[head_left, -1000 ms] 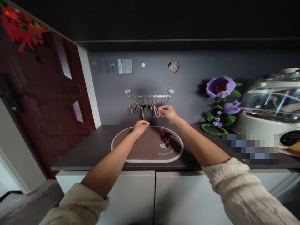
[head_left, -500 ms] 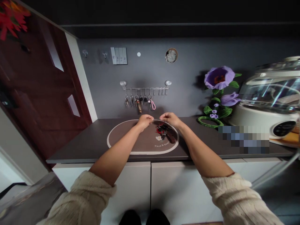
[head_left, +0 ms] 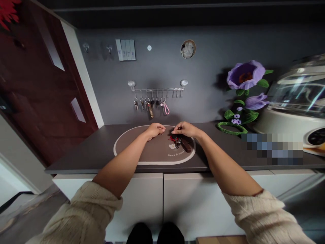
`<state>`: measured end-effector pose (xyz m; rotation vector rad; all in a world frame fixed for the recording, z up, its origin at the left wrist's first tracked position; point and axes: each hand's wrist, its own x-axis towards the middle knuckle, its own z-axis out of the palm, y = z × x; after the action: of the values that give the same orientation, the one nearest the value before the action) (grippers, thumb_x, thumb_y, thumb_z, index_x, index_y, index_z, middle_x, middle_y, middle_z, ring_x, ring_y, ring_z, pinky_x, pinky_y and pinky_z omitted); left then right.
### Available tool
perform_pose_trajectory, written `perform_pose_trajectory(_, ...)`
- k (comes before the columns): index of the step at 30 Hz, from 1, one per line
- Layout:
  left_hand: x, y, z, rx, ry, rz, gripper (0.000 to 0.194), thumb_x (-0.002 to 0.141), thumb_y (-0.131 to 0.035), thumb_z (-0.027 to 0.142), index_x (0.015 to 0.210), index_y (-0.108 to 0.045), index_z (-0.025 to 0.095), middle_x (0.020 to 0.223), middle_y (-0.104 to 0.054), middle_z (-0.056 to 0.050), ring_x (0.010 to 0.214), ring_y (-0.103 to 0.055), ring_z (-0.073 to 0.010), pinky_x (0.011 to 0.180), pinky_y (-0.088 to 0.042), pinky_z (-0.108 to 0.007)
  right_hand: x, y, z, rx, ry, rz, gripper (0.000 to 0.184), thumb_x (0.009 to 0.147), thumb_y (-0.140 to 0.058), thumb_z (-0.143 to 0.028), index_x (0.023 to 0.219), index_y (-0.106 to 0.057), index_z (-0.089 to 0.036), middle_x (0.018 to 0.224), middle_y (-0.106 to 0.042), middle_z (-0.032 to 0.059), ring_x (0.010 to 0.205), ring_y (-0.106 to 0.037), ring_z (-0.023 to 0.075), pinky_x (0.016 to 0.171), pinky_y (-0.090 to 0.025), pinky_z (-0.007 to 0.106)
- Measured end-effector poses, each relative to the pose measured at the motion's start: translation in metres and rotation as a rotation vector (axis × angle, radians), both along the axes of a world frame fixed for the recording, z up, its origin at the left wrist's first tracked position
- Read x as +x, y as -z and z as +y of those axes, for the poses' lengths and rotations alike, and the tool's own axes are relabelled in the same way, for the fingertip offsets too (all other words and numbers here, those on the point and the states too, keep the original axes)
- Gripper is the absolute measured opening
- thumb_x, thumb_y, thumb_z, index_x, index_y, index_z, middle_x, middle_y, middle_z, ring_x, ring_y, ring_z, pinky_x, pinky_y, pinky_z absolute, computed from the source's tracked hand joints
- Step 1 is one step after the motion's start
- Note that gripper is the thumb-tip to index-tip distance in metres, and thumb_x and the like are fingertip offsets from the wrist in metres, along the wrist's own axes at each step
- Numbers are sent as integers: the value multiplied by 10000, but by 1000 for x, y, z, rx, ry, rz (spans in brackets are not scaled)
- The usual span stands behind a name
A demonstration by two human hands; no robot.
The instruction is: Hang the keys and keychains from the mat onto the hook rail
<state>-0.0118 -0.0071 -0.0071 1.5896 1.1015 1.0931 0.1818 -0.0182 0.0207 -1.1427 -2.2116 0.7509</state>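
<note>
My left hand is closed in a pinch above the middle of the brown oval mat. A small shiny bit shows under its fingertips, too small to name. To its right, my right hand is closed too, thumb and fingertips together over the back of a pile of keys. What those fingers pinch is hidden. The pile lies on the right part of the mat, with red and dark pieces and a brown strip-like fob.
On the wall behind, a hook rail carries several key rings, one with a pink loop; its right-hand hooks are bare. Purple felt flowers and a white appliance with a clear top stand right on the counter. A dark red door is left.
My right hand has come down closer to the key pile and now covers its back part. The left hand stays pinched in nearly the same spot. The camera view has shifted slightly.
</note>
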Motion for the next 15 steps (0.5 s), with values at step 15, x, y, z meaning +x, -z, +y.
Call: perform_pose_trajectory(15,-2,2,3,-4,26,-14,119,579,-637,102,689,-591,113,540,-557,7,488,-462,-58,559,-367,-218,-4,3,-2,-29,-1,32,234,557,-634,-349,638,-663,-131,574,-616,6,522,-490,79,550,-381,197)
